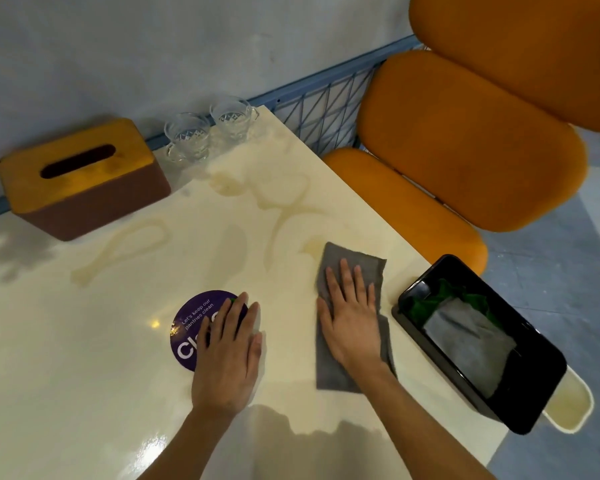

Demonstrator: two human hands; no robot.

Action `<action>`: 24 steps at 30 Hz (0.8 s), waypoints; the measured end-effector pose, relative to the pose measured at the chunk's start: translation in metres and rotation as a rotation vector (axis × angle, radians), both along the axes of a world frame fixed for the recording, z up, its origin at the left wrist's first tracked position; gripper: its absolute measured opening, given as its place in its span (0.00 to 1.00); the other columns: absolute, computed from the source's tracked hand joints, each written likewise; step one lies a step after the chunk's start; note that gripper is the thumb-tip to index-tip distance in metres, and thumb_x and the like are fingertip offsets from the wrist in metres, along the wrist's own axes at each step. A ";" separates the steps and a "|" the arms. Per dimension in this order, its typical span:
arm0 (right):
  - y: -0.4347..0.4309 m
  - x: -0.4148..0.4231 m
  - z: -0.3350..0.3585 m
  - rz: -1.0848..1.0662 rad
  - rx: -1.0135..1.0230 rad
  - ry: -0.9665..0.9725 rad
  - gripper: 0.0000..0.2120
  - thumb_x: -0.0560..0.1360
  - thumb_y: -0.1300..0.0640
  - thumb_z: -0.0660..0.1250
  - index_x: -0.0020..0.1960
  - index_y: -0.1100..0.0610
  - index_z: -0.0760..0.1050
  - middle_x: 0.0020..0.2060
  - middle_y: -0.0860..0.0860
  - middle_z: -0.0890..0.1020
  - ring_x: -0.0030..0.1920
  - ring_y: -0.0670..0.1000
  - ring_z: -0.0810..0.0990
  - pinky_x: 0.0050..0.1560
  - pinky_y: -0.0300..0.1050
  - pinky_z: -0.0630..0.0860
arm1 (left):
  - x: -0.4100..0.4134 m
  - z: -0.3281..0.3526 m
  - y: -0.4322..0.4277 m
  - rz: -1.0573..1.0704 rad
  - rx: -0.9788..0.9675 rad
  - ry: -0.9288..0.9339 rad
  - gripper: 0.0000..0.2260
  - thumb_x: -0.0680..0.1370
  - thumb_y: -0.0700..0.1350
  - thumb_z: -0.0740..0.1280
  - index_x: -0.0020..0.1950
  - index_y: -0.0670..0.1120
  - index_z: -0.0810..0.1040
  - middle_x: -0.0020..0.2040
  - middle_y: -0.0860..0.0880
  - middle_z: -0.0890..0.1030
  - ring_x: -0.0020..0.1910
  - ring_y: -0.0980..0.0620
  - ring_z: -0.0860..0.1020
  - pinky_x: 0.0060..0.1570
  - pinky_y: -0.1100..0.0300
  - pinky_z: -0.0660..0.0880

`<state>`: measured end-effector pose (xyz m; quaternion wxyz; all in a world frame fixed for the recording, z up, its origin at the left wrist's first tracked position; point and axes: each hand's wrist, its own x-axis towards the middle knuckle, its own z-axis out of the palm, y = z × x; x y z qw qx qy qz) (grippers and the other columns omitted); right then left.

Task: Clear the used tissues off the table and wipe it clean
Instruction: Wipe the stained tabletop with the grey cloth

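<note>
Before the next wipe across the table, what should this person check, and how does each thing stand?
1. Cloth under the wiping hand: ok. The right hand lies flat on the grey cloth.
2. Other hand steadying: ok. The left hand rests flat on the table, partly over the purple sticker.
3. Used tissues gone: ok, none visible on the table.
4. Stains gone: not ok. Yellowish streaks remain beyond the cloth.
5. Glass cups out of the way: ok, at the far edge.
6. Black bin steady: cannot tell; it overhangs the table's right edge.
</note>
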<state>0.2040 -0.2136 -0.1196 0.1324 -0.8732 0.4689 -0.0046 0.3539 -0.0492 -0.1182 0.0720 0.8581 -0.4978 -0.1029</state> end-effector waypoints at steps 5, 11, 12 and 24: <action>-0.058 0.036 -0.002 -0.079 -0.022 0.036 0.28 0.83 0.43 0.44 0.80 0.51 0.46 0.79 0.53 0.44 0.78 0.57 0.39 0.77 0.59 0.40 | 0.001 -0.001 0.000 -0.007 0.009 -0.004 0.24 0.83 0.53 0.45 0.75 0.49 0.66 0.77 0.49 0.63 0.75 0.46 0.63 0.71 0.44 0.65; 0.009 0.032 0.000 0.086 0.027 0.011 0.28 0.83 0.42 0.40 0.80 0.50 0.44 0.79 0.51 0.42 0.78 0.55 0.36 0.77 0.59 0.41 | 0.002 -0.002 0.002 0.004 -0.017 0.009 0.24 0.83 0.53 0.44 0.75 0.49 0.66 0.78 0.50 0.63 0.76 0.47 0.62 0.71 0.44 0.64; 0.030 0.026 0.000 0.121 0.030 0.010 0.28 0.83 0.42 0.40 0.80 0.50 0.43 0.79 0.51 0.41 0.78 0.55 0.35 0.77 0.58 0.40 | 0.002 -0.002 0.003 0.007 -0.019 0.011 0.24 0.83 0.53 0.44 0.75 0.49 0.66 0.78 0.50 0.63 0.76 0.47 0.62 0.71 0.44 0.64; 0.001 -0.003 0.001 0.068 -0.017 0.033 0.28 0.82 0.42 0.42 0.80 0.48 0.43 0.79 0.49 0.41 0.78 0.53 0.36 0.78 0.58 0.42 | 0.000 -0.004 0.003 0.005 -0.077 0.033 0.24 0.83 0.54 0.44 0.76 0.50 0.65 0.78 0.51 0.62 0.77 0.49 0.60 0.73 0.46 0.61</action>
